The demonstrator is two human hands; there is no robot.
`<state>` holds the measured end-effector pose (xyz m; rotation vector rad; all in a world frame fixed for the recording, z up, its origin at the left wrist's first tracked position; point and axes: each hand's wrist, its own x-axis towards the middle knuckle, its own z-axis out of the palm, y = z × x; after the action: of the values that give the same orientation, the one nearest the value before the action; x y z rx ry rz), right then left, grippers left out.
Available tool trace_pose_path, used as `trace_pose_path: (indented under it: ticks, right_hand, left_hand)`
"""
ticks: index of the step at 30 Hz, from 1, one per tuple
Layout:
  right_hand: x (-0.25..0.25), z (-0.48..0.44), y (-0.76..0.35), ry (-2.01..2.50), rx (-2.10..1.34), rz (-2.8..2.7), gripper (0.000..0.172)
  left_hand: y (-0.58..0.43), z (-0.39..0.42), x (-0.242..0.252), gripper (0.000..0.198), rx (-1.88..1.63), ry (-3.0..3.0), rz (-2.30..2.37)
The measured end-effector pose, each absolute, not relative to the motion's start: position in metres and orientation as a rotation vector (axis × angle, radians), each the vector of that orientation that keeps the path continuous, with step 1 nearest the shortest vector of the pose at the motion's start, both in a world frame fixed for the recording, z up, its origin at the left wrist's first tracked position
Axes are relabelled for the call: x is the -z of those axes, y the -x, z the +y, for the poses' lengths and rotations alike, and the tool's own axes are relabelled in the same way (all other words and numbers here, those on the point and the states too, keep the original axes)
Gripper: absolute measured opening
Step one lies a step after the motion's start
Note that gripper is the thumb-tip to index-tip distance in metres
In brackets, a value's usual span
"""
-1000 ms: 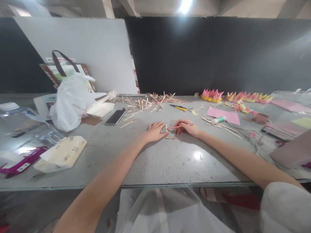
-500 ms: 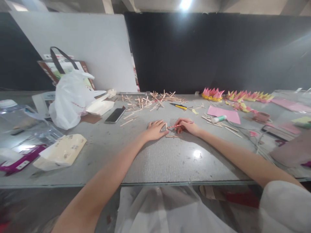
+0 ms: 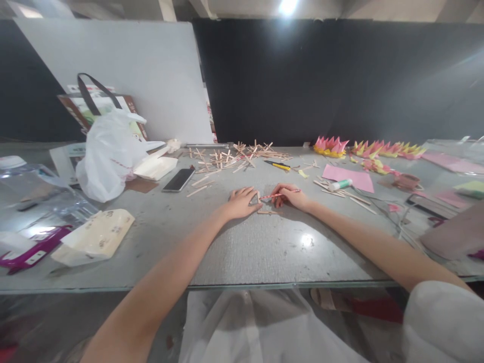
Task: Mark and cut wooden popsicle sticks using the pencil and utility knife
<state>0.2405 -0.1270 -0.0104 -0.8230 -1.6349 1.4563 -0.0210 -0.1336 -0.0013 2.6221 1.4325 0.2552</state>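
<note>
My left hand (image 3: pixel 242 202) lies on the table with its fingers spread forward. Its index finger and thumb steady a short wooden stick (image 3: pixel 259 196) between them. In my right hand (image 3: pixel 289 195) is a thin red-and-white striped pencil (image 3: pixel 279 195), gripped like a pen, its tip touching or very close to the stick. Just below the hands, another short wooden stick (image 3: pixel 267 212) lies flat on the grey table (image 3: pixel 257 252).
Beyond the hands lie a heap of wooden sticks (image 3: pixel 227 159) and a yellow-black craft knife (image 3: pixel 279 165). A phone (image 3: pixel 179 180), plastic bag (image 3: pixel 109 156) and tissue pack (image 3: pixel 102 234) are leftward. Rightward are a glue stick (image 3: pixel 340 185), pink paper (image 3: pixel 351 176) and paper flowers (image 3: pixel 330 146).
</note>
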Motion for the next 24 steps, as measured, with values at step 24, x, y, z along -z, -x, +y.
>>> trace_pose_path:
  ticks: [24]
  right_hand:
    - [0.0134,-0.1248,-0.2410,0.821,-1.463,-1.650,0.011]
  left_hand:
    - [0.0201,-0.1354,-0.0007,0.064,-0.200,-2.645,1.449]
